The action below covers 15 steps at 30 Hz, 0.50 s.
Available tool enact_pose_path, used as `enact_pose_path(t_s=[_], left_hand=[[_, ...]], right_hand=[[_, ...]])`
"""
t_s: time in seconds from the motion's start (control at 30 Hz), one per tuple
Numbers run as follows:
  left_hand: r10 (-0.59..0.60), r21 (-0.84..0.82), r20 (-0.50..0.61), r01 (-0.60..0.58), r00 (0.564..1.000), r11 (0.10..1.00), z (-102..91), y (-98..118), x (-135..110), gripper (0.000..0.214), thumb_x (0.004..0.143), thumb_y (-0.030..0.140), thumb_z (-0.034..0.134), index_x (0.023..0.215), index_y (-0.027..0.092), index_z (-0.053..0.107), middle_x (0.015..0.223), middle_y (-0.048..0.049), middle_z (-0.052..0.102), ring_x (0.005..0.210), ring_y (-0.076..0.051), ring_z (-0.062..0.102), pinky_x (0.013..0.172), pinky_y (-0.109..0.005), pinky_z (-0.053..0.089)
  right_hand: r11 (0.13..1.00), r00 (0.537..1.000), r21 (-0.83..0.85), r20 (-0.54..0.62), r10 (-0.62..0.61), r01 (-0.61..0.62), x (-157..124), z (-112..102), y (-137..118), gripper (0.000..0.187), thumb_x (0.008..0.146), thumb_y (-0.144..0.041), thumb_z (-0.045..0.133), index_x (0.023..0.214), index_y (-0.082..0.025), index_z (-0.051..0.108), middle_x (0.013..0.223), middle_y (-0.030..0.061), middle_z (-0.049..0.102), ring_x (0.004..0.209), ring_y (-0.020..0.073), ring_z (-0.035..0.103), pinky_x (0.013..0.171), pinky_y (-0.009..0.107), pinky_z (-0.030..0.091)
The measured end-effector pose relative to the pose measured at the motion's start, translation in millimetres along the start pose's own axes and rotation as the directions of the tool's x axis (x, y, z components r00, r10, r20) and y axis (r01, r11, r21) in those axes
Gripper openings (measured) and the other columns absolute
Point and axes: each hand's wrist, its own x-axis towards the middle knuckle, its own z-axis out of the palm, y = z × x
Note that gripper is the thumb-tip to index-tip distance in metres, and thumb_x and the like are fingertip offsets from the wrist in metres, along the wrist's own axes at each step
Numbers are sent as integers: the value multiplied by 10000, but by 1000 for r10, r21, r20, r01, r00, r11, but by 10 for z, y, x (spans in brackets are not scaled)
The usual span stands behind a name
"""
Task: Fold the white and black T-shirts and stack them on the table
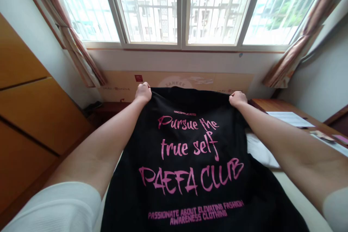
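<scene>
A black T-shirt (pixel 187 159) with pink lettering hangs in front of me, its back or front spread wide and its lower part lying on a bed. My left hand (pixel 143 93) pinches the shirt's top edge at the left shoulder. At the opposite shoulder, my right hand (pixel 238 98) grips the top edge the same way. The print reads "Pursue the true self" above "PAEFA CLUB". Both of my forearms are bare and reach forward over the shirt.
A white pillow (pixel 259 150) lies beyond the shirt on the right. Further right stands a wooden desk (pixel 274 106) with papers. Orange wooden wardrobe doors (pixel 35 116) fill the left side. A barred window (pixel 179 7) with curtains rises ahead.
</scene>
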Motion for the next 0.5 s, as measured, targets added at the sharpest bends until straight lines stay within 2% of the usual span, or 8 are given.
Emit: enact_pose_path(t_s=[0.1,0.2,0.27,0.3,0.33,0.4,0.5], left_hand=[[32,-17,102,-31,994,999,188,-60,-34,472,978,207,495,1430,91,565,1445,-214,632,1355,-277,591,1149,-356,444],[11,10,198,-13,980,1000,257,-76,-80,462,989,254,468,1393,69,593,1414,-234,658,1354,-333,594,1150,-437,441],[-46,70,164,35,985,997,230,2,-158,479,1019,328,428,1361,45,607,1429,-273,634,1346,-402,588,1137,-522,432],[-37,100,124,25,992,995,209,83,-229,507,1033,360,409,1371,34,598,1470,-289,598,1367,-426,566,1145,-549,413],[8,122,83,-18,997,992,194,195,-325,530,1043,379,394,1392,29,585,1521,-294,554,1401,-433,535,1164,-555,389],[192,127,42,-195,981,972,212,494,-598,554,1056,389,382,1442,32,557,1601,-280,481,1471,-402,473,1210,-514,343],[433,46,139,-443,890,895,395,973,-1148,581,1064,379,363,1496,23,520,1618,-257,478,1507,-336,454,1235,-431,326]], right_hand=[[999,994,-21,105,-39,42,-123,183,-4,636,981,-380,617,1526,-66,528,1472,275,583,1394,356,558,1154,449,449],[987,963,-97,248,-102,129,-291,311,-66,759,1019,-459,562,1657,-119,333,1670,264,377,1554,387,363,1244,593,302],[979,950,-135,293,-109,154,-414,357,-177,738,1050,-483,480,1675,-137,293,1726,248,283,1595,406,266,1246,695,208],[978,948,-136,298,-110,156,-481,373,-264,729,1058,-486,446,1675,-130,288,1735,246,264,1602,407,246,1245,712,186],[980,947,-125,302,-112,156,-552,388,-376,722,1063,-484,420,1671,-117,290,1738,245,259,1605,402,238,1246,716,175],[984,942,-89,314,-120,155,-713,424,-671,717,1060,-478,395,1658,-92,309,1738,246,260,1612,391,217,1256,710,152],[986,926,-21,348,-147,164,-1010,507,-1204,720,1043,-446,400,1655,-78,312,1758,229,220,1633,375,144,1265,717,87]])
